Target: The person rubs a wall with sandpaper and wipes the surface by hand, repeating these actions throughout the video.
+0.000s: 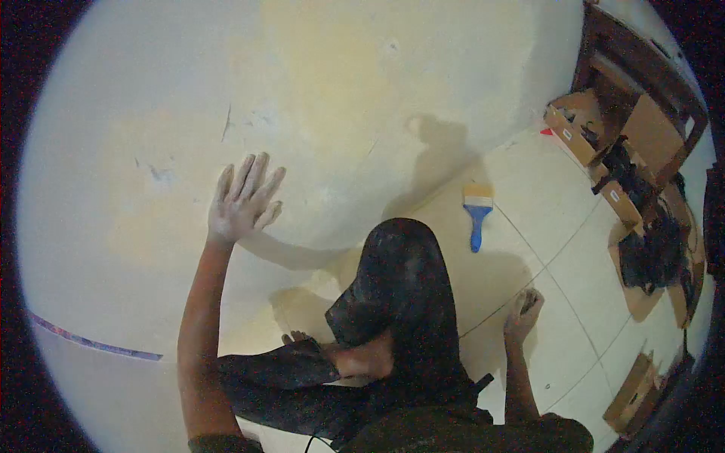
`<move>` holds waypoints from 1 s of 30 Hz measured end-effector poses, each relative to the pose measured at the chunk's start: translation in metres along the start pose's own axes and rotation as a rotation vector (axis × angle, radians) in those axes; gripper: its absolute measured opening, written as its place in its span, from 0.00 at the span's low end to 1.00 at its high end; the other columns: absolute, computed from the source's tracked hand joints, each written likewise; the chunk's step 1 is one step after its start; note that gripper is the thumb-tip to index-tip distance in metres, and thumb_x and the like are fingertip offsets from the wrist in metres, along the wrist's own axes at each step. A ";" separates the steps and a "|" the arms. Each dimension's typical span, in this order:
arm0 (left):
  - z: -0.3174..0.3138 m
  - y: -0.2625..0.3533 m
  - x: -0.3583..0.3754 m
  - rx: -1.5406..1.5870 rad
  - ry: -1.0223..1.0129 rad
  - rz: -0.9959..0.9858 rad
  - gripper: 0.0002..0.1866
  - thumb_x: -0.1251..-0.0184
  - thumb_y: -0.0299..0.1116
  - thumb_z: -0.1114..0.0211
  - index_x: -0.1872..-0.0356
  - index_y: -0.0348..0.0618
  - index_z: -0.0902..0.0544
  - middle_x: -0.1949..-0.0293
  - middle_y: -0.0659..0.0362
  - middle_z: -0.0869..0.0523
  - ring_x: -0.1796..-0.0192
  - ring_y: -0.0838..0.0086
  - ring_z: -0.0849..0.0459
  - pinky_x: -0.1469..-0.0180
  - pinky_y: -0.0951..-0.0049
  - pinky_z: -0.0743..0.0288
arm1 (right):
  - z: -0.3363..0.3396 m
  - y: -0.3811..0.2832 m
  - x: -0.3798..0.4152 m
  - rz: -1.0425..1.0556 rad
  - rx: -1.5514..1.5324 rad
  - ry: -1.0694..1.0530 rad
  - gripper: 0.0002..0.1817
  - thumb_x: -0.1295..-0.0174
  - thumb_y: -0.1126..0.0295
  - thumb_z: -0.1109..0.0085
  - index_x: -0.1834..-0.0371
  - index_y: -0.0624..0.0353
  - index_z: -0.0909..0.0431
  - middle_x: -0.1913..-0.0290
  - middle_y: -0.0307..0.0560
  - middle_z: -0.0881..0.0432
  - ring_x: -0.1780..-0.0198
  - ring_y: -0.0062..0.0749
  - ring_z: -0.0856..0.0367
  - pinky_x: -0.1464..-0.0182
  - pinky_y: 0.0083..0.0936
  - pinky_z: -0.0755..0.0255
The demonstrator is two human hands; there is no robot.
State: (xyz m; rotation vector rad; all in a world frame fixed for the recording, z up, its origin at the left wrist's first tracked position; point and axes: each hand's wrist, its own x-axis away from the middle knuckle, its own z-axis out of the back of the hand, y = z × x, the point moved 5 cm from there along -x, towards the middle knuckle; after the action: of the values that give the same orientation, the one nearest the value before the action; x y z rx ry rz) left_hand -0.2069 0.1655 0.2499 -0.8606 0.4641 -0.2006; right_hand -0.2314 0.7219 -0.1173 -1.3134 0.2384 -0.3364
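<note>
My left hand (243,202), dusted with pale powder, reaches up to the wall (317,90) with its fingers extended and partly spread. It holds nothing, and its palm appears to be against the surface. The wall is off-white with yellowish patches and has several dark scratches and small chips. My right hand (522,317) is curled closed, low over the floor to the right of my knee; what its fingers hold, if anything, is hidden. A flat paintbrush (476,219) with a blue handle and light bristles lies on the tiles, above my right hand in view and touched by neither.
My bent legs (408,302) in dark trousers occupy the middle of the tiled floor (559,234). Open cardboard boxes (574,136) with dark items stand at right, beside brown wooden furniture (604,45). Another cardboard piece (634,392) lies lower right. A printed strip (98,343) is at left.
</note>
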 end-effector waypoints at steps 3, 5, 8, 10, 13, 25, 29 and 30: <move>0.001 0.001 0.001 -0.019 -0.016 0.003 0.33 0.25 0.60 0.45 0.20 0.72 0.33 0.18 0.59 0.34 0.20 0.65 0.34 0.19 0.49 0.46 | 0.010 0.019 0.006 0.031 0.036 -0.055 0.21 0.25 0.67 0.41 0.37 0.68 0.33 0.40 0.56 0.25 0.39 0.44 0.23 0.33 0.38 0.32; 0.002 0.000 0.002 -0.008 -0.038 0.008 0.33 0.24 0.61 0.45 0.20 0.73 0.33 0.18 0.60 0.35 0.19 0.65 0.34 0.18 0.50 0.48 | 0.010 0.036 0.008 0.069 0.145 -0.124 0.22 0.27 0.68 0.39 0.36 0.67 0.33 0.40 0.57 0.25 0.36 0.45 0.25 0.29 0.41 0.36; 0.004 -0.002 0.001 0.036 -0.053 0.017 0.33 0.25 0.61 0.45 0.20 0.73 0.34 0.18 0.61 0.36 0.18 0.67 0.36 0.17 0.51 0.50 | 0.003 0.035 0.010 0.161 0.426 -0.224 0.25 0.30 0.69 0.37 0.34 0.67 0.32 0.38 0.59 0.25 0.31 0.49 0.30 0.24 0.47 0.46; 0.006 -0.003 0.000 0.052 -0.065 0.018 0.34 0.26 0.61 0.45 0.20 0.74 0.34 0.17 0.62 0.37 0.18 0.69 0.38 0.17 0.52 0.51 | -0.004 0.009 0.016 0.255 0.570 -0.234 0.27 0.33 0.69 0.35 0.34 0.66 0.32 0.35 0.61 0.26 0.28 0.54 0.33 0.23 0.51 0.52; 0.003 -0.001 0.000 0.076 -0.144 -0.056 0.35 0.25 0.61 0.45 0.19 0.70 0.34 0.16 0.58 0.40 0.17 0.63 0.40 0.18 0.50 0.49 | -0.015 0.017 0.014 0.414 0.695 -0.184 0.29 0.36 0.69 0.34 0.33 0.64 0.31 0.32 0.62 0.27 0.25 0.59 0.37 0.23 0.54 0.53; -0.011 0.044 -0.018 2.123 -0.388 0.193 0.36 0.21 0.45 0.43 0.17 0.49 0.43 0.15 0.55 0.46 0.14 0.63 0.48 0.14 0.60 0.56 | -0.016 -0.025 0.006 0.611 0.956 -0.284 0.32 0.27 0.61 0.41 0.25 0.66 0.34 0.21 0.66 0.36 0.20 0.62 0.40 0.22 0.62 0.48; -0.077 0.131 0.022 2.691 -0.539 0.468 0.36 0.21 0.38 0.43 0.18 0.39 0.44 0.16 0.51 0.43 0.15 0.60 0.46 0.16 0.62 0.50 | -0.016 -0.022 -0.015 0.500 0.917 -0.307 0.29 0.25 0.61 0.44 0.26 0.67 0.31 0.21 0.65 0.37 0.20 0.60 0.38 0.22 0.56 0.46; -0.085 0.146 0.025 2.534 -0.657 0.472 0.35 0.21 0.36 0.43 0.19 0.38 0.43 0.18 0.50 0.39 0.16 0.60 0.42 0.17 0.62 0.46 | -0.014 -0.015 -0.021 0.489 0.897 -0.297 0.29 0.25 0.62 0.44 0.27 0.68 0.31 0.20 0.64 0.37 0.20 0.58 0.39 0.21 0.52 0.47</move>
State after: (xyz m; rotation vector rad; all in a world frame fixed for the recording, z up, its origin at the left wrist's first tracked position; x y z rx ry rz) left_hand -0.2264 0.1922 0.0828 1.6491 -0.3965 0.0489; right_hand -0.2574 0.7136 -0.1066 -0.3801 0.1220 0.1713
